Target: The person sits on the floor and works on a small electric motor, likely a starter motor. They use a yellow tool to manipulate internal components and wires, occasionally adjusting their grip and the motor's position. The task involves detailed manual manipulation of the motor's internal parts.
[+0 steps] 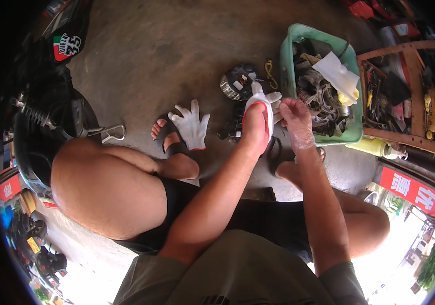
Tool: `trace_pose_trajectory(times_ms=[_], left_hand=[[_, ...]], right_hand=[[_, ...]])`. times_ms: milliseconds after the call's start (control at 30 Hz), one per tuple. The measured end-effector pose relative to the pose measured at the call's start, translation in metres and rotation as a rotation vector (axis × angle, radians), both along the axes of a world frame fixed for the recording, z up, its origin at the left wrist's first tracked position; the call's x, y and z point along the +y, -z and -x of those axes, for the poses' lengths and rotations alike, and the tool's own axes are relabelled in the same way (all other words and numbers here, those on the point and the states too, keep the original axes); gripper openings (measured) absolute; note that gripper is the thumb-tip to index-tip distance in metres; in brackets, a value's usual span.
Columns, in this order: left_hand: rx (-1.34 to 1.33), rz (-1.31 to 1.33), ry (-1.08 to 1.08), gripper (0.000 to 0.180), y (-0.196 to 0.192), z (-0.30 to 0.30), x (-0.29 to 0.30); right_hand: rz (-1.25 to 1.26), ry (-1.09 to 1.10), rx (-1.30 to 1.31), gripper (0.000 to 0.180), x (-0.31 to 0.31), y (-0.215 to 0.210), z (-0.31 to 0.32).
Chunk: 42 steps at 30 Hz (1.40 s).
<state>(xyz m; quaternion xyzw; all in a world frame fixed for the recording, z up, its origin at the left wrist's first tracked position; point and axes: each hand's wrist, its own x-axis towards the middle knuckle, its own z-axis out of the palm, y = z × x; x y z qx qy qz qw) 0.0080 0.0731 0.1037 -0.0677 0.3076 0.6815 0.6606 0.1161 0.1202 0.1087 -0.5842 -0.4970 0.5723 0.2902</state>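
A white work glove point(259, 99) with a red cuff edge sits partly over my left hand point(256, 121). Its fingers point away from me and spread apart, and the bare back of the hand shows behind the red edge. My right hand point(297, 123), in a thin clear plastic glove, is closed in a pinch on a finger of that white glove. A second white glove point(192, 125) lies flat on the floor beside my left sandal point(167, 136). Just beyond my left hand lies a dark mechanical part point(240, 81) with a silvery ribbed end.
At the right stands a green plastic bin point(289, 61) full of greasy parts, with a white sheet point(337, 72) on top. Further right is a rusty metal rack point(411, 96) of tools. A yellow cord loop point(270, 74) lies near the bin. A motorbike point(57, 112) stands at the left.
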Motion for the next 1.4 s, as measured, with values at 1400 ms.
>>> trace_pose_trajectory(times_ms=[1400], left_hand=[[-0.062,-0.238,0.131,0.081,-0.024,0.017,0.011]], right_hand=[[-0.591,-0.158,-0.363,0.013,0.041,-0.006,-0.01]])
